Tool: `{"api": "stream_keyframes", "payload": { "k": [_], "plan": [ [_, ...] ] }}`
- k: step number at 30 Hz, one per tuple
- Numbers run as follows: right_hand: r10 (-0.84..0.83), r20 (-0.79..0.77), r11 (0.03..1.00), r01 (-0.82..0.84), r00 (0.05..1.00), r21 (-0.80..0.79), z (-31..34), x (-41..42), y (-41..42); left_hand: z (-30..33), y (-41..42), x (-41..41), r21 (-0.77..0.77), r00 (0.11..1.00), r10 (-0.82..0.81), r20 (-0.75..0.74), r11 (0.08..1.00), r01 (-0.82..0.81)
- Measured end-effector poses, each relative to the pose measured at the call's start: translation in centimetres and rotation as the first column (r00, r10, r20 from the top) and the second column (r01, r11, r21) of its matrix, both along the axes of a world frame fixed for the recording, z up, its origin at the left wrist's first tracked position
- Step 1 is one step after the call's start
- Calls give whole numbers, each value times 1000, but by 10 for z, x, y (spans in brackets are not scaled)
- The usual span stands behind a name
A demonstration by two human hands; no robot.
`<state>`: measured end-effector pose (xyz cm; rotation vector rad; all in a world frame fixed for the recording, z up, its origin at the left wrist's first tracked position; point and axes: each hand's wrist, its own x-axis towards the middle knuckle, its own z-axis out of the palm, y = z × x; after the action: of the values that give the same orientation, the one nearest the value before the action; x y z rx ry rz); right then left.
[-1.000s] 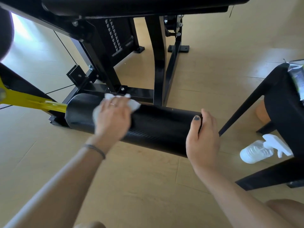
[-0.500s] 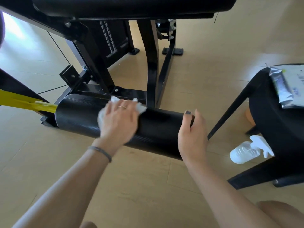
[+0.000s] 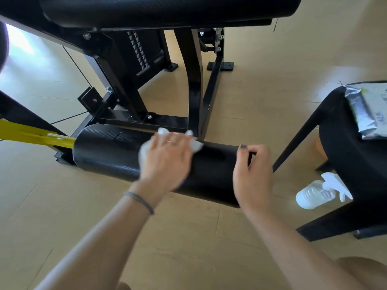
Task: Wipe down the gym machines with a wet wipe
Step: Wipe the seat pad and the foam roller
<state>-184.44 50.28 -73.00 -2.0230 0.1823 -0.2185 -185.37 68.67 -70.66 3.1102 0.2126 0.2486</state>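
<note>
Wiping is under way on the black roller pad (image 3: 117, 151) of the gym machine (image 3: 150, 15), low near the floor (image 3: 188, 248). Left hand (image 3: 165, 158) lies flat on the pad's upper face about mid-length, fingers (image 3: 178, 141) straight and spread, pressing the wet wipe (image 3: 196, 145) against the vinyl; white edges of the wipe show past the fingertips and beside the thumb. Right hand (image 3: 254, 174) is at the pad's free end, fingers curled over the end edge and gripping it, apparently to steady the roller.

Judgement: the stretch of pad between the two hands and the part under the right hand look not yet covered; the underside is hidden, state unknown.

Risks from here:
- Roller may spin on its axle under the sideways stroke if the right-hand grip loosens; the wipe would then skid instead of scrubbing.
- The wipe is bunched, held only by flat pressure, not pinched. It could ball up or slip out from under the palm.
- The left hand may run into the right hand, leaving an uncleaned band at the end.
- Spray bottle (image 3: 314, 193) lies on its side on the floor under the black chair (image 3: 345, 155), near the right elbow's path; a knock could roll it away.
- Wipes pack (image 3: 368, 109) sits on the chair seat.
</note>
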Motion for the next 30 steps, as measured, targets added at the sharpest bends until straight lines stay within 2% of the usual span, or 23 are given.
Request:
{"api": "stream_keyframes", "payload": {
  "k": [1,3,5,7,9,11,13,15,17,19,22,24,26,28,30],
  "plan": [
    [-40,-35,999,41,999,23,1,12,3,-1,-27,-7,29,992,-124,4,992,124],
    [-41,-111,997,48,993,56,-3,27,9,-6,-65,-22,-11,949,-314,-8,949,314],
    [19,-118,999,-16,993,29,-5,24,12,-4,-63,-24,-76,920,-391,-12,918,390],
    [82,-61,995,-85,995,-48,-5,13,9,0,-30,-15,-70,929,-370,7,926,370],
    [135,-26,979,-137,990,-152,-7,-1,3,2,21,-5,-50,974,-227,14,973,227],
    [164,29,959,-153,986,-240,-12,-18,1,2,80,-2,-72,1000,5,3,997,-4],
    [187,71,946,-159,980,-283,-17,-31,0,1,132,-5,-138,976,215,-46,966,-219],
    [179,94,953,-148,979,-265,-14,-33,0,1,144,-4,-130,951,305,-49,942,-308],
    [148,60,964,-131,987,-232,-3,-20,1,1,104,-3,-12,976,216,-18,976,-217],
    [106,-12,979,-106,994,-174,4,-1,6,-1,39,-7,41,1000,13,18,999,-14],
    [67,-4,984,-66,998,-164,4,7,14,-4,-37,-26,-54,966,-257,33,965,258],
    [74,1,977,-72,997,-199,-1,3,14,0,-24,-22,-78,945,-326,25,942,327],
    [101,-4,966,-99,995,-238,-4,0,10,0,30,-15,-42,968,-247,33,968,248],
    [113,-1,957,-109,994,-268,-3,0,9,-1,97,-14,-49,999,-21,33,999,22],
    [117,-2,958,-113,993,-265,-1,-1,10,0,157,-20,-135,976,218,0,967,-215]
  ]
}}
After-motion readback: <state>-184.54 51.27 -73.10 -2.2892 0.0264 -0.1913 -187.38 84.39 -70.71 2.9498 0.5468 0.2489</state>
